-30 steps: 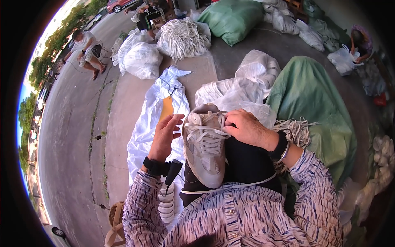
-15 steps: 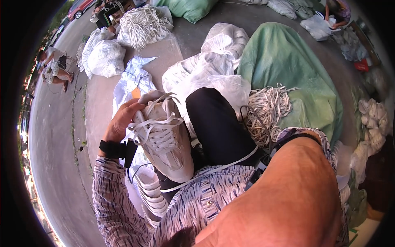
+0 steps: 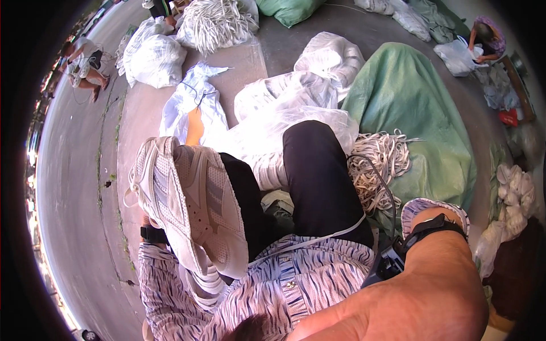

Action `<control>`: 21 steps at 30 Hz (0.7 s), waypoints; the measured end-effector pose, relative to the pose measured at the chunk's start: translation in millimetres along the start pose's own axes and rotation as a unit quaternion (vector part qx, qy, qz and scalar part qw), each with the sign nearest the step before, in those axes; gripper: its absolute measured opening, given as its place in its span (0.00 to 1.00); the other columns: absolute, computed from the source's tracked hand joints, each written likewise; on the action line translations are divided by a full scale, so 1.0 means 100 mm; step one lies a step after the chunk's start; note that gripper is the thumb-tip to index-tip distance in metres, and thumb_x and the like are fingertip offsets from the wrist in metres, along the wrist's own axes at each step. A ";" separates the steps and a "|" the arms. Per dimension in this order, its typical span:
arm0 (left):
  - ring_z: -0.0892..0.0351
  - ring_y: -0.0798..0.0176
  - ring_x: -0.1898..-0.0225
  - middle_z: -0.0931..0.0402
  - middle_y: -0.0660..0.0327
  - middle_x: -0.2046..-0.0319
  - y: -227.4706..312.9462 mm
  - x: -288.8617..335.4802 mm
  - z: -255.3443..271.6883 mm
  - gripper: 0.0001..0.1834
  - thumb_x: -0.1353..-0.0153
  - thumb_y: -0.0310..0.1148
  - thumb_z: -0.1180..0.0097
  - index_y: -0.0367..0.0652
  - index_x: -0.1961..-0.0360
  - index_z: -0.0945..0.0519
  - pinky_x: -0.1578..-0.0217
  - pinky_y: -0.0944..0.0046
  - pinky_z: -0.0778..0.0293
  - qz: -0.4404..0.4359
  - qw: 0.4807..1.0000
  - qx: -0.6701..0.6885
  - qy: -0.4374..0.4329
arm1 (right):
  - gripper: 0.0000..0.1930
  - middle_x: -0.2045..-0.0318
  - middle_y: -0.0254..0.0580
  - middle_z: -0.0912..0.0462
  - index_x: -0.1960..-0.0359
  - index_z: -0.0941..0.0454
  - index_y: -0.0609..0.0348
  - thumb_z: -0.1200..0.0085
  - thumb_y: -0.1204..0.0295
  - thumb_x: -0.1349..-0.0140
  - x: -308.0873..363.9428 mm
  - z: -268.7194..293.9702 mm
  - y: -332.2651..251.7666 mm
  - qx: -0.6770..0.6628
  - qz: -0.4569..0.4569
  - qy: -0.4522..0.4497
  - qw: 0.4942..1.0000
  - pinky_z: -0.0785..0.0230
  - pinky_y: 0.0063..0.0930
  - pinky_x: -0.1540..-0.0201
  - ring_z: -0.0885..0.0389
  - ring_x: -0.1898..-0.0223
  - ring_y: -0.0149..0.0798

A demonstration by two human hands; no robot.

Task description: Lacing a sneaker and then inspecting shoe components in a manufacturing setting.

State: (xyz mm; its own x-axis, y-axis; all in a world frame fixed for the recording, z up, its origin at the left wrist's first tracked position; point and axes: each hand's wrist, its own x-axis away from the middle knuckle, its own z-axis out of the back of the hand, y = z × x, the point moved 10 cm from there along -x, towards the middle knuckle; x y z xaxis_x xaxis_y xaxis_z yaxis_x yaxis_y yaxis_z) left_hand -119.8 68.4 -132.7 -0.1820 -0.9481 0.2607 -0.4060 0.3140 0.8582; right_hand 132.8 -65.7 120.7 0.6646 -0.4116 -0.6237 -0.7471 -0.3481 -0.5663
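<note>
A white sneaker (image 3: 187,204) is held up over my left knee, tilted with its laces toward the left. My left hand (image 3: 147,221) is almost wholly hidden behind it; only a bit of skin above the black wristband shows, and the hand carries the shoe. My right hand (image 3: 409,284) is raised very close to the camera at the lower right, a black wristband and a patterned cuff behind it. Its fingers are out of the picture. My black trouser legs (image 3: 318,176) lie between the two hands.
A tangle of white cords (image 3: 381,165) lies by my right knee against a green sack (image 3: 415,108). White sacks (image 3: 284,96) are piled ahead, and more white shoes (image 3: 202,281) sit under the sneaker. One person crouches at the upper left (image 3: 82,57), another at the upper right (image 3: 483,37).
My right hand has let go of the sneaker and risen close to the camera. My left hand alone now holds the shoe, swung out to the left.
</note>
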 end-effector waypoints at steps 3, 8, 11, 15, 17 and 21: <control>0.27 0.59 0.49 0.30 0.52 0.48 0.04 0.05 -0.08 0.25 0.35 0.41 0.59 0.38 0.41 0.36 0.50 0.59 0.28 -0.014 1.000 0.014 0.009 | 0.07 0.73 0.49 0.30 0.67 0.30 0.70 0.50 0.85 0.50 -0.09 0.13 -0.03 -0.014 0.079 0.126 0.989 0.39 0.31 0.72 0.30 0.73 0.45; 0.28 0.58 0.48 0.31 0.52 0.46 0.06 0.07 -0.19 0.26 0.35 0.43 0.59 0.39 0.40 0.37 0.49 0.58 0.28 -0.035 0.999 0.042 0.005 | 0.11 0.66 0.42 0.25 0.69 0.27 0.62 0.45 0.80 0.57 -0.33 0.22 -0.08 0.158 -0.006 0.089 0.983 0.32 0.27 0.62 0.27 0.64 0.43; 0.28 0.57 0.47 0.32 0.52 0.46 0.08 0.08 -0.20 0.27 0.35 0.43 0.59 0.39 0.40 0.38 0.48 0.58 0.28 -0.046 0.997 0.055 0.009 | 0.08 0.69 0.40 0.22 0.75 0.22 0.62 0.45 0.75 0.60 -0.14 0.09 0.48 0.156 -0.374 -0.173 0.897 0.29 0.27 0.60 0.26 0.60 0.42; 0.29 0.56 0.47 0.33 0.52 0.45 0.12 0.11 -0.21 0.28 0.35 0.45 0.59 0.39 0.39 0.39 0.48 0.57 0.29 -0.064 0.995 0.070 0.017 | 0.14 0.53 0.46 0.26 0.55 0.31 0.64 0.50 0.71 0.41 -0.13 1.01 0.50 0.309 -0.287 0.006 0.907 0.33 0.28 0.52 0.26 0.53 0.37; 0.29 0.56 0.46 0.34 0.51 0.44 0.12 0.13 -0.22 0.28 0.34 0.45 0.60 0.40 0.38 0.40 0.47 0.57 0.29 -0.071 0.994 0.077 0.019 | 0.06 0.71 0.39 0.21 0.65 0.29 0.65 0.48 0.78 0.42 0.15 1.87 0.32 0.463 -0.308 0.297 0.776 0.28 0.21 0.67 0.22 0.69 0.30; 0.30 0.55 0.46 0.35 0.51 0.43 0.12 0.15 -0.25 0.29 0.34 0.47 0.60 0.40 0.38 0.41 0.46 0.56 0.30 -0.086 0.992 0.088 0.023 | 0.06 0.78 0.36 0.22 0.71 0.29 0.65 0.50 0.74 0.40 0.13 2.19 0.35 0.468 -0.306 0.298 0.774 0.29 0.20 0.72 0.23 0.78 0.31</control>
State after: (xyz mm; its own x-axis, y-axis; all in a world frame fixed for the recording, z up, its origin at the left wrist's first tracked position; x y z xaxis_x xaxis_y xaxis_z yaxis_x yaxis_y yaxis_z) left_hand -104.7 56.3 -107.6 -0.0577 -0.9885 0.1398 -0.5781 0.1472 0.8026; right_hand 119.3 101.4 -25.1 0.5548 -0.8238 0.1160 0.2285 0.0167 -0.9734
